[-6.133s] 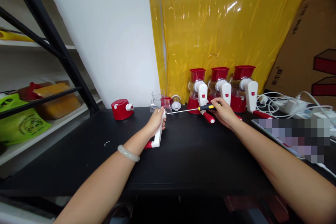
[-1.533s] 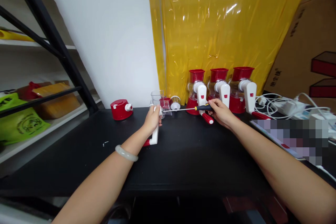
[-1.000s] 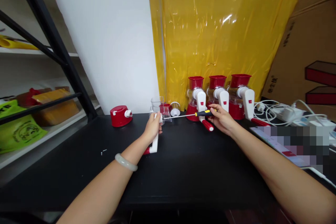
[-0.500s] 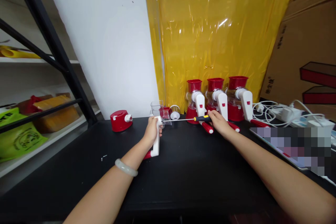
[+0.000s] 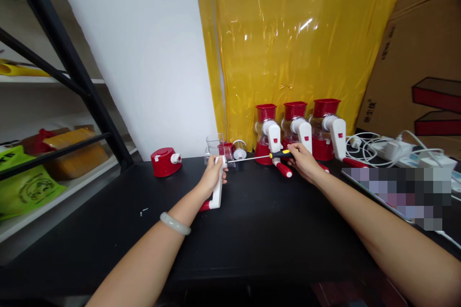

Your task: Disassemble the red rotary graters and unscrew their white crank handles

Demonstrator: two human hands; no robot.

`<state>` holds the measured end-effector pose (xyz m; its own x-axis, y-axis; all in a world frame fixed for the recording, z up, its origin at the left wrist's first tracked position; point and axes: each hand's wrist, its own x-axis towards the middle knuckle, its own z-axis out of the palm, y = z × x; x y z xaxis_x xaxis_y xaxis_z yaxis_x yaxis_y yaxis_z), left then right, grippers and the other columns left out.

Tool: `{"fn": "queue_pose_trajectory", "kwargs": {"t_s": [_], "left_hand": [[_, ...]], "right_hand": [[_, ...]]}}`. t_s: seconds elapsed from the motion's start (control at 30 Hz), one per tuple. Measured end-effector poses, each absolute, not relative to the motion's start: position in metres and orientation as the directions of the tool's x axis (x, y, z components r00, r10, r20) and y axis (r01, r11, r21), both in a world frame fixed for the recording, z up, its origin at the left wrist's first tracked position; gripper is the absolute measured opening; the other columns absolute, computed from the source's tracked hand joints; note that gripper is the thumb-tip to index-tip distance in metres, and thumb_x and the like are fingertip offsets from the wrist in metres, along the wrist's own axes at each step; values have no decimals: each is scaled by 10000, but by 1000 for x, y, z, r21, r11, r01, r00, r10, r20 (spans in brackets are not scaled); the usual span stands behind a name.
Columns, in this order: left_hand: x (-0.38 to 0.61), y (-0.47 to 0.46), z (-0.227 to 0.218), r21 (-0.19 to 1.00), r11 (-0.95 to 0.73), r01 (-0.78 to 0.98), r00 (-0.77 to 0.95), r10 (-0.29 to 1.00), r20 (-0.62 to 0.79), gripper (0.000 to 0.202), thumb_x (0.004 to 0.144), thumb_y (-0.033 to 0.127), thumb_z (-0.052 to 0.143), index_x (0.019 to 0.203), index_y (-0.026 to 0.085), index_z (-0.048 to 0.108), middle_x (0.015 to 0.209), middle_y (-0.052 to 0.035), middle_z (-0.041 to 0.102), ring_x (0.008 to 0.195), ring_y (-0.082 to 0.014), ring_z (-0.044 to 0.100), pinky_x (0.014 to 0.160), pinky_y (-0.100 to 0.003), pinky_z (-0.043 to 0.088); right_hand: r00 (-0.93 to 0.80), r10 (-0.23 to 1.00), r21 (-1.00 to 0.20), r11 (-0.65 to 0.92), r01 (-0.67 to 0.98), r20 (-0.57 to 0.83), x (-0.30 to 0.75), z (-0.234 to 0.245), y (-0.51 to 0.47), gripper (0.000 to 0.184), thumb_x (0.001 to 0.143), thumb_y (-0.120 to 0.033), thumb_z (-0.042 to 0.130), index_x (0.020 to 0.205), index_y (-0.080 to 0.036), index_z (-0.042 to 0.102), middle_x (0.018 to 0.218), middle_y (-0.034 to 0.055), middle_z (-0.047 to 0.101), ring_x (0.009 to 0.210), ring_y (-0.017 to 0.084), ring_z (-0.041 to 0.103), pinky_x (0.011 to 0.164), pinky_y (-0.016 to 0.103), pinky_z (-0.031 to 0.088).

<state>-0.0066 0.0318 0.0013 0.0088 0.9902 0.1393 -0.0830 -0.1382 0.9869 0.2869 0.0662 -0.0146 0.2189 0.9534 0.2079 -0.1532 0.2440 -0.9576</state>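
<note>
My left hand (image 5: 211,175) is closed round the top of a white crank handle with a red grip (image 5: 216,193), which stands on the black table (image 5: 252,230). My right hand (image 5: 304,161) pinches the yellow and black handle of a screwdriver (image 5: 264,156). Its thin shaft runs level to the left, and its tip meets the top of the crank handle at my left hand. A clear plastic part (image 5: 216,146) and a small metal drum (image 5: 239,149) sit just behind.
Three red and white hand-crank grinders (image 5: 298,129) stand in a row against a yellow plastic curtain (image 5: 295,43). A red round base (image 5: 164,161) lies to the left. White cables and chargers (image 5: 389,148) lie at the right. A black metal shelf (image 5: 54,153) holds bags at the left.
Both hands keep their grip on the crank handle and the screwdriver, tip at the handle's top. Only the head camera has shifted a little; the objects sit slightly differently in view.
</note>
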Motion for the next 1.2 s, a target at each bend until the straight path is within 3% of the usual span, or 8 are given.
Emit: {"fn": "queue_pose_trajectory", "kwargs": {"t_s": [0.2, 0.33, 0.43, 0.6, 0.77, 0.97, 1.2], "left_hand": [[-7, 34, 0, 992, -112, -52, -22, 994, 111, 286, 884, 476, 523, 955, 232, 391, 657, 60, 524, 426, -67, 452, 379, -161, 400], [-7, 34, 0, 994, -95, -55, -27, 995, 93, 276, 889, 478, 506, 939, 235, 384, 652, 63, 513, 418, -67, 445, 371, -155, 383], [-7, 33, 2, 994, -101, -31, -31, 994, 100, 294, 876, 482, 532, 950, 234, 393, 659, 63, 511, 420, -62, 443, 378, -154, 387], [-6, 32, 4, 994, -98, 39, -78, 992, 101, 313, 864, 495, 555, 955, 236, 406, 661, 60, 510, 420, -60, 438, 377, -149, 381], [-5, 32, 4, 994, -62, 89, -103, 992, 71, 340, 848, 491, 594, 961, 238, 399, 671, 62, 508, 427, -53, 436, 390, -145, 385], [-6, 34, 1, 984, -60, 170, -115, 990, 81, 407, 800, 479, 670, 979, 240, 393, 674, 59, 507, 447, -62, 446, 400, -161, 401], [-5, 32, 4, 991, -53, 123, -106, 992, 66, 399, 795, 448, 682, 990, 238, 404, 666, 63, 497, 435, -59, 434, 395, -166, 396]], "right_hand": [[227, 949, -940, 266, -214, 217, 284, -12, 65, 373, 616, -477, 766, 784, -244, 529, 660, -55, 523, 512, 84, 466, 459, 227, 412], [235, 943, -948, 275, -157, 235, 286, -14, 66, 288, 657, -455, 710, 741, -242, 536, 640, -46, 526, 510, 103, 473, 473, 253, 419], [223, 933, -954, 297, -37, 282, 288, -14, 65, 302, 735, -534, 634, 720, -246, 545, 562, -33, 518, 470, 134, 464, 465, 287, 393], [177, 934, -945, 284, 164, 311, 290, -10, 58, 524, 829, -715, 427, 691, -236, 588, 420, -12, 463, 404, 157, 422, 459, 315, 337], [184, 940, -951, 258, 172, 288, 293, -11, 62, 408, 771, -636, 585, 684, -238, 604, 460, -20, 477, 427, 155, 423, 452, 311, 335], [173, 932, -947, 308, 88, 319, 293, -15, 67, 277, 793, -496, 600, 703, -234, 597, 464, -40, 447, 450, 138, 412, 477, 298, 401], [186, 930, -948, 318, 28, 317, 291, -14, 66, 293, 759, -512, 635, 716, -227, 583, 577, -32, 526, 485, 112, 457, 464, 263, 411]]}}
